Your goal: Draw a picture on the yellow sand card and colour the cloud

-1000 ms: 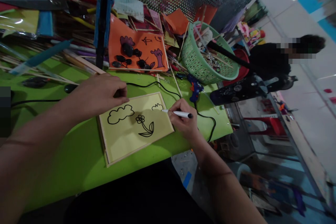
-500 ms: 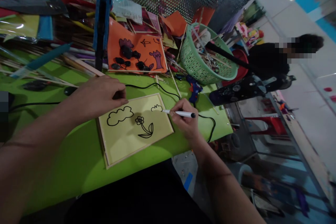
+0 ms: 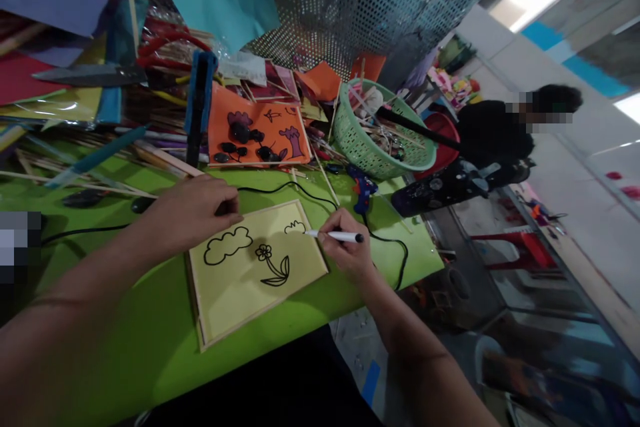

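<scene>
A yellow sheet (image 3: 225,300) with thin wooden strips along its edges lies at a slant before me. Black line drawings on it show a large cloud (image 3: 227,245), a flower with two leaves (image 3: 274,267) and a small cloud outline (image 3: 295,227). My right hand (image 3: 353,253) pinches a white marker (image 3: 343,236) with a black end, its tip at the small cloud's right end. At the sheet's upper left corner rests my left hand (image 3: 197,207), fingers curled in and thumb at the edge. Nothing shows in it, though its inner fingers are partly hidden.
Behind the sheet lie an orange picture with black stones (image 3: 257,127), a blue-handled tool (image 3: 200,97), scissors (image 3: 90,75) and several sticks. A green basket (image 3: 385,147), a blue glue gun (image 3: 361,188) and its black cord (image 3: 400,250) are on the right. Beyond sits a person (image 3: 493,130).
The view has tilted up slightly, so the table appears lower. The small cloud's line reaches a little further down on its right side. Both hands keep their places about the sheet.
</scene>
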Demonstrator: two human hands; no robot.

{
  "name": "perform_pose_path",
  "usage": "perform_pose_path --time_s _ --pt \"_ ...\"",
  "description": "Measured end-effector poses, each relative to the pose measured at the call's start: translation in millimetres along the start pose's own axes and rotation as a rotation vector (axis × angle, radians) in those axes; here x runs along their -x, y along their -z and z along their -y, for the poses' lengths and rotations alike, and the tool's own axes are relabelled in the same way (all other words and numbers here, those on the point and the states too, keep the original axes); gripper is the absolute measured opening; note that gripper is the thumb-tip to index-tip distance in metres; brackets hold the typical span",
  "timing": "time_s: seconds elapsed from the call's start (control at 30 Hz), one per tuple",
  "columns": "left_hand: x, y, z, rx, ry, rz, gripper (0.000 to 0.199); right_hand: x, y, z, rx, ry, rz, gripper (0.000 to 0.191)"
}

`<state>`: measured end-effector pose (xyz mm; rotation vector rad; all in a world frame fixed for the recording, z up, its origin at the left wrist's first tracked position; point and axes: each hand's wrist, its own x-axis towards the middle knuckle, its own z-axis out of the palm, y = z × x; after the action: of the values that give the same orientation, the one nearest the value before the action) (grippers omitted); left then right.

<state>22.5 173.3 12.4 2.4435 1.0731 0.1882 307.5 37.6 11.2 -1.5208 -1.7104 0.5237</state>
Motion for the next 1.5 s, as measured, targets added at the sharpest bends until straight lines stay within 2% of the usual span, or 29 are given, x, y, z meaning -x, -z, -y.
perform_pose_path --time_s 0.33,0.57,0.97,1.5 --pt "0.2 2.8 -1.0 -0.030 0.013 0.038 0.020 -1.3 -0.1 0.5 -0.060 0.014 -0.064 0.007" --pt "1.3 0.3 0.1 -0.027 0.025 0.006 0.021 -1.5 2.6 -0.8 -0.084 0.020 -0.099 0.007" --pt "0.9 5.6 -3.9 -0.035 0.050 0.079 0.021 -1.1 5.1 -3.8 -0.154 0.001 -0.080 0.011" --pt "-1.8 4.9 -3.5 -0.025 0.033 0.059 0.025 -0.8 5.2 -8.7 -0.188 -0.057 -0.030 0.010"
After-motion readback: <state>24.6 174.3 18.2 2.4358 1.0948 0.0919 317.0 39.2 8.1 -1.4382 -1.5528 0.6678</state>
